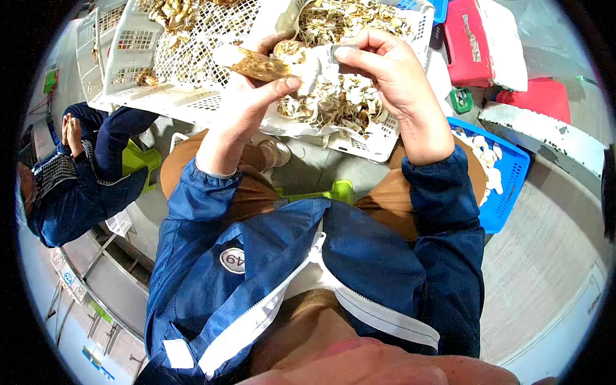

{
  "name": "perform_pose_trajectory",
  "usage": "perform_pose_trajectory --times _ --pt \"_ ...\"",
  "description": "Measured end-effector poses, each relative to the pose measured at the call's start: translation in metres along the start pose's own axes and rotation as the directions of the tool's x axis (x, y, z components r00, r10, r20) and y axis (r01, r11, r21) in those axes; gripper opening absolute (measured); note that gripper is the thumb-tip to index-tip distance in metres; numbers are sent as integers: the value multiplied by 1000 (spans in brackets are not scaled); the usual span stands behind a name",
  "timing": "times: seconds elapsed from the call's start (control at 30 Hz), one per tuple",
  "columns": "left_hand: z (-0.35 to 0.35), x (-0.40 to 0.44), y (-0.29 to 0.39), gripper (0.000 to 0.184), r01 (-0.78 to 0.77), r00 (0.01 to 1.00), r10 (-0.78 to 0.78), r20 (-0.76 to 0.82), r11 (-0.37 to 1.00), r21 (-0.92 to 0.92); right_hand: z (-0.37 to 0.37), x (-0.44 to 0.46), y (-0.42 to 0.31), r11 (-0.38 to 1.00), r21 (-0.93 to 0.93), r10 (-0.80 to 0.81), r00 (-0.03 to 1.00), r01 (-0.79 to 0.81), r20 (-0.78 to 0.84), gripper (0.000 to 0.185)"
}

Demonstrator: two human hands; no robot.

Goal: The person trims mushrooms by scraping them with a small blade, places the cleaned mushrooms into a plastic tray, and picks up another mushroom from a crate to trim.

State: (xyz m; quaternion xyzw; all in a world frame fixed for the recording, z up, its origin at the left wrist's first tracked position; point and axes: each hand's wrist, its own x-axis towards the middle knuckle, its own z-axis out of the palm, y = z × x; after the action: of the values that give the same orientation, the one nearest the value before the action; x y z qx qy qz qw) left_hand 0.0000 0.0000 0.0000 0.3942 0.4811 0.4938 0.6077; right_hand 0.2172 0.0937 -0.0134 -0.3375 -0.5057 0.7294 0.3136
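Observation:
My left hand [247, 109] is wrapped around a mushroom [260, 65] with a thick brown stem, its pale part facing right. My right hand [403, 86] pinches a small grey piece [336, 54], perhaps a blade, between thumb and fingers at the mushroom's right side. Both hands are above a white perforated crate [378, 144] lined with pale sheeting. Thin cream and brown shavings [340, 101] fill much of the crate.
A larger white crate [183, 96] at the upper left holds brown mushrooms. To the right are a blue basket [502, 212] with pale pieces, a red container [467, 48] and a green box [461, 100]. Another person [74, 186] sits at the left, hands together.

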Motion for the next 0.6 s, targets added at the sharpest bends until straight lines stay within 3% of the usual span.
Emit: perform_pose_trajectory --times 0.07,0.17,0.2,0.3,0.33,0.37,0.47,0.53,0.6 --pt "4 0 0 78 -19 1000 14 -27 981 -191 2 0 2 997 -78 -20 999 17 -32 15" --pt "3 0 -6 70 26 1000 -27 2 929 -370 -1 -6 -4 852 -521 4 996 -51 -91 15" --pt "5 -3 0 62 40 999 -36 18 903 -428 2 -6 5 817 -577 -47 992 -29 -117 13" --pt "-1 -5 1 59 54 998 -55 10 888 -456 4 -11 9 516 -843 -255 967 149 14 12" --pt "-3 -3 -1 57 24 999 -34 -18 924 -381 8 -13 7 499 -832 -360 932 240 53 11" --pt "-5 0 -10 59 -42 992 16 -126 978 -206 9 -13 4 512 -819 -373 926 260 61 11" --pt "5 0 -6 60 -88 977 94 -194 995 36 12 -13 -5 549 -761 -442 893 345 85 14" --pt "6 -2 -10 62 -96 967 115 -226 991 93 19 -14 -16 657 -700 -363 931 280 32 15" --pt "2 -2 -13 62 -121 958 204 -201 924 363 21 -15 -22 721 -623 -363 931 304 35 16"
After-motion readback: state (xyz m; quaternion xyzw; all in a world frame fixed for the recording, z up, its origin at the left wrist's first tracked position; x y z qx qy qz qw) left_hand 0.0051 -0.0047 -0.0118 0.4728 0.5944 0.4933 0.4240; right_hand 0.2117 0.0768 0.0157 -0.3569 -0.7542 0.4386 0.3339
